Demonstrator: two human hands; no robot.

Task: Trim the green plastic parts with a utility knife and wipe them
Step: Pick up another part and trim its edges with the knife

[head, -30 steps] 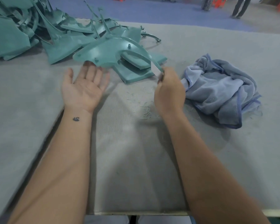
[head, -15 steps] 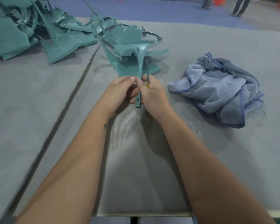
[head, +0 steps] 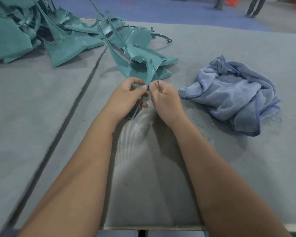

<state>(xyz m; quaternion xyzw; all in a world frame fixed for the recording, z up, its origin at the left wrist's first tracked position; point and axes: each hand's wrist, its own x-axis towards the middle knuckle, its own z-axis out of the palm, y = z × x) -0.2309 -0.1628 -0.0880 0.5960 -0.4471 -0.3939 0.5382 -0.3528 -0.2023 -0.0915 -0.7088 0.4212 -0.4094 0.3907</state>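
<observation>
Gripping one green plastic part (head: 144, 72) upright near the table's (head: 41, 100) middle, the left hand (head: 126, 96), a second ago lying flat and spread, is now pinching it while the right hand (head: 164, 98) is pinching the utility knife (head: 158, 86) against its edge; trimming is likely starting.

Smooth, semi-matt green plastic parts (head: 72, 47) lie on a felt-like grey surface (head: 212, 159) beside a fuzzy blue cloth (head: 237, 93).
</observation>
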